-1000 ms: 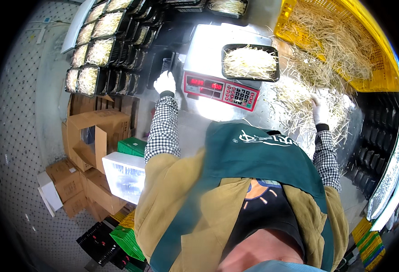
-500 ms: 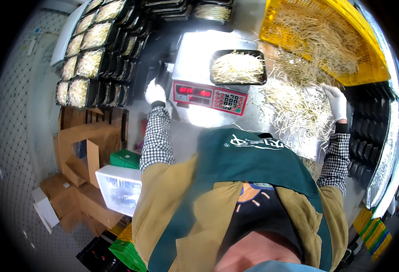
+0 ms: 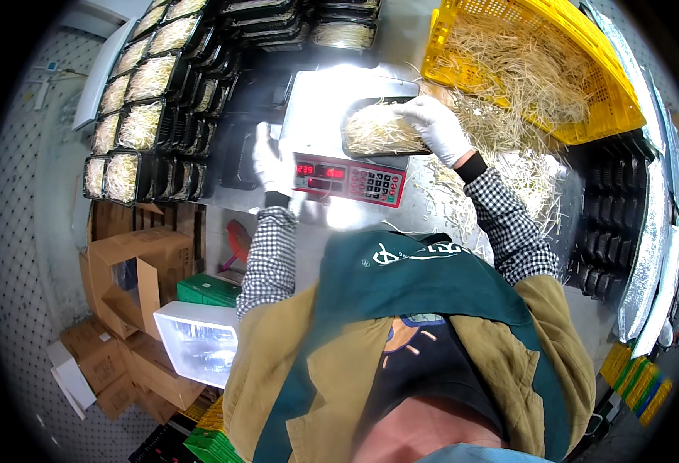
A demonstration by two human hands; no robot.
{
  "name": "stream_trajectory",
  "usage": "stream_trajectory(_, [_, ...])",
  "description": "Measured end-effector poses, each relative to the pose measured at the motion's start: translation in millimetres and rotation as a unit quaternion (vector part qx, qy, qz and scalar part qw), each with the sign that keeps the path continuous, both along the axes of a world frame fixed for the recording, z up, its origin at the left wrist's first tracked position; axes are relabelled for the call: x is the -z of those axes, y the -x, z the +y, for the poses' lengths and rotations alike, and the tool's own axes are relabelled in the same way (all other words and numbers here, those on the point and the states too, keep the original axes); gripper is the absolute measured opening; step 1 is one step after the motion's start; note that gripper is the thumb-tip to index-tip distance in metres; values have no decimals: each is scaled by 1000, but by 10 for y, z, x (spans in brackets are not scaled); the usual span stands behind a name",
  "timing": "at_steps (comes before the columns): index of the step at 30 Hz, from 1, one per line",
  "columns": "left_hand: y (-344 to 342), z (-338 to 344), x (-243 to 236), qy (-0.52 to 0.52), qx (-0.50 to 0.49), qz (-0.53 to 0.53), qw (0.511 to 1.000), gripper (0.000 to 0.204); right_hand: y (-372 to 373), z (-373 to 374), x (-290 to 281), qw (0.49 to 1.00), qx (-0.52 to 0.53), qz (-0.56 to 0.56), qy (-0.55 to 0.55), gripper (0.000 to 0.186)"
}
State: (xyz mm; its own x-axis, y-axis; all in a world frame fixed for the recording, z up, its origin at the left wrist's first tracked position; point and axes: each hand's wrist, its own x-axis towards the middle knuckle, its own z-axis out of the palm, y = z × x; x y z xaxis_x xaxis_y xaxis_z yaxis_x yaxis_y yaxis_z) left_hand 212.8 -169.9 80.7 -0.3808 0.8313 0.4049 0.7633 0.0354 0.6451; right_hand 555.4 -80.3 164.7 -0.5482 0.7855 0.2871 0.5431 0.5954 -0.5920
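Observation:
My left hand (image 3: 271, 158), in a white glove, is beside the scale's left end with fingers extended, near dark empty trays (image 3: 239, 154). My gloved right hand (image 3: 436, 127) reaches over the black tray of pale sprouts (image 3: 378, 131), its fingers closed at the tray's upper right; what they hold, if anything, is hidden. The tray sits on a silver scale with a red-framed panel (image 3: 347, 184). Loose sprouts (image 3: 524, 185) lie heaped to the right of the scale.
Filled trays (image 3: 135, 123) stand stacked at the left, more (image 3: 343, 35) at the back. A yellow crate (image 3: 617, 92) of sprouts is at top right, black trays (image 3: 606, 216) along the right. Cardboard boxes (image 3: 131, 270) and a white foam box (image 3: 196, 339) are at lower left.
My right hand has left the sprout heap and moved up and left onto the tray on the scale. My left hand's fingers have straightened. The view has shifted.

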Motion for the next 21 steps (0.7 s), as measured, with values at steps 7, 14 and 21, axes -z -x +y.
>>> stream_trajectory(7, [-1177,177,-725,-7,178,28,984,50,-199,6,-226,999,-34,6,-13,66])
stream_trajectory(14, [-383,328,-779,-19,116,-135,984,41,-1245,23,17,973,160,153,67,39])
stream_trajectory(21, [-854,354,-813,102,253,-156,950,85,-528,0,399,976,157,151,15,48])
